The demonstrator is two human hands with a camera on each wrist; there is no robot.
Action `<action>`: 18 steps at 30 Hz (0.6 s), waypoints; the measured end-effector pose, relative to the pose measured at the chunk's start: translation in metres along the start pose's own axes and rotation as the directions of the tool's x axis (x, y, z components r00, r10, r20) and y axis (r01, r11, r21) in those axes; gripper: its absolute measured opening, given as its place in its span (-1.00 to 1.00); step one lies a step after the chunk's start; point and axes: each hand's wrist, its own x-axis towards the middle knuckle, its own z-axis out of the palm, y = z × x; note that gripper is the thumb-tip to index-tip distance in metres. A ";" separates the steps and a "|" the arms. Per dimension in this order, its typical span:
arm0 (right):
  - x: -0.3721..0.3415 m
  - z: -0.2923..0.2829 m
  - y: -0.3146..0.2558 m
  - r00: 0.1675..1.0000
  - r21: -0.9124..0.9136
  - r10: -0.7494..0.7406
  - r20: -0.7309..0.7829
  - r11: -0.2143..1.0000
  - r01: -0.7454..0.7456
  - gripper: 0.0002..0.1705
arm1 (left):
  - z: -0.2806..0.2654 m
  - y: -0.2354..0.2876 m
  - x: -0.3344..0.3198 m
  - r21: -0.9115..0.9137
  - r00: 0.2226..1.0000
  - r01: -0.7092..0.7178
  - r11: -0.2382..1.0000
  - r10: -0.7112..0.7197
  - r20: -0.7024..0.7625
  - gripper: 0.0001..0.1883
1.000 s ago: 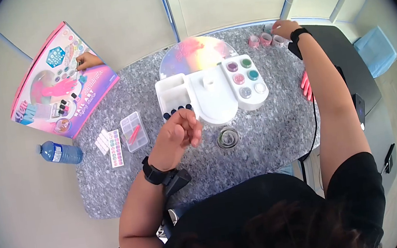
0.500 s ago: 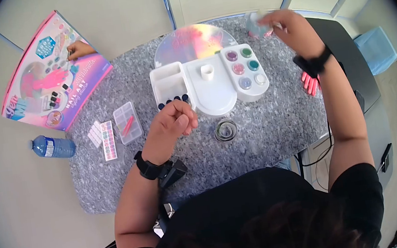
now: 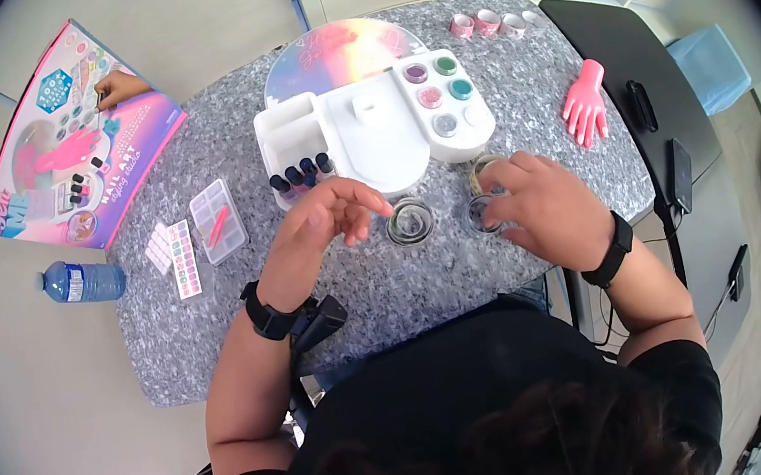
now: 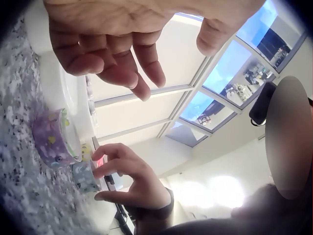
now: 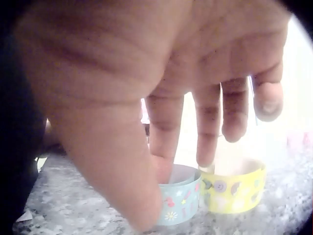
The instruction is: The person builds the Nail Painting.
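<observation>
My right hand [image 3: 554, 205] is low over the front right of the table, thumb outside and index fingertip inside the rim of a light-blue patterned sticker roll [image 5: 182, 205], pinching it. Touching that roll's far side stands a yellow patterned roll [image 5: 237, 196], below the other fingers. To the left is a purple patterned roll [image 4: 51, 139], upright on its edge ring. My left hand [image 3: 321, 226] hovers beside the purple roll, fingers loosely bent and holding nothing.
Behind the hands stands a white nail station [image 3: 379, 156] with dark-capped bottles [image 3: 300, 173] and glitter pots. Several pink rolls [image 3: 487, 23] and a pink model hand [image 3: 586, 105] are at the right. A box [image 3: 70, 144], water bottle [image 3: 84, 281] and divided case [image 3: 220, 225] lie left.
My right hand has come from the back right corner toward me, bringing the light-blue and yellow rolls to the front beside the purple one. My left hand stays near the bottles, fingers slightly straighter.
</observation>
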 end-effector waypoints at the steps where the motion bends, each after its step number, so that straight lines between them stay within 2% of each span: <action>1: 0.000 0.001 -0.002 0.998 -0.048 -0.067 -0.017 0.997 0.066 -0.79 | -0.001 -0.001 -0.001 -0.029 1.000 0.007 1.000 -0.007 0.009 -0.17; 3: 0.001 -0.003 -0.007 0.996 -0.047 -0.083 -0.022 0.996 0.082 -0.80 | -0.002 -0.001 -0.001 -0.051 1.000 0.015 0.999 -0.014 0.016 -0.16; 5: 0.005 -0.008 -0.011 0.994 -0.049 -0.102 -0.024 0.994 0.101 -0.81 | -0.001 -0.002 -0.001 -0.003 0.998 -0.062 0.998 0.062 -0.014 -0.21; 6: 0.009 -0.009 -0.014 0.988 0.023 -0.133 -0.079 0.991 0.135 -0.83 | -0.001 -0.002 -0.002 -0.005 0.998 -0.057 0.998 0.057 -0.017 -0.21; 7: 0.011 -0.008 -0.017 0.978 0.095 -0.156 -0.136 0.981 0.170 -0.85 | 0.000 0.000 -0.003 0.102 0.991 -0.113 0.988 0.120 -0.060 -0.28; 8: 0.013 -0.006 -0.024 0.979 0.101 -0.158 -0.130 0.980 0.171 -0.85 | 0.001 0.002 -0.006 0.210 0.978 -0.161 0.964 0.185 -0.098 -0.34; 9: 0.019 -0.003 -0.030 0.973 0.140 -0.164 -0.165 0.972 0.187 -0.84 | 0.001 0.004 -0.008 0.211 0.977 -0.162 0.964 0.187 -0.104 -0.34; 11: 0.030 0.002 -0.037 0.962 0.173 -0.179 -0.206 0.961 0.216 -0.83 | -0.001 0.012 -0.012 0.315 0.945 -0.294 0.903 0.324 -0.046 -0.54; 12: 0.034 0.007 -0.039 0.951 0.180 -0.205 -0.231 0.952 0.249 -0.81 | 0.001 0.017 -0.011 0.321 0.944 -0.295 0.900 0.327 -0.049 -0.54; 14: 0.042 0.010 -0.044 0.920 0.178 -0.256 -0.296 0.932 0.317 -0.78 | 0.008 0.028 -0.008 0.587 0.919 -0.368 0.722 0.379 0.110 -0.68; 15: 0.044 0.010 -0.044 0.918 0.179 -0.261 -0.299 0.930 0.323 -0.78 | 0.008 0.025 -0.006 0.592 0.919 -0.365 0.718 0.378 0.108 -0.68; 17: 0.046 0.010 -0.043 0.924 0.093 -0.319 -0.211 0.934 0.344 -0.78 | 0.006 0.019 -0.002 0.802 0.882 -0.416 0.428 0.404 0.242 -0.68; 18: 0.047 0.010 -0.043 0.920 0.101 -0.321 -0.224 0.932 0.349 -0.78 | 0.007 0.020 -0.004 0.809 0.887 -0.410 0.422 0.392 0.245 -0.68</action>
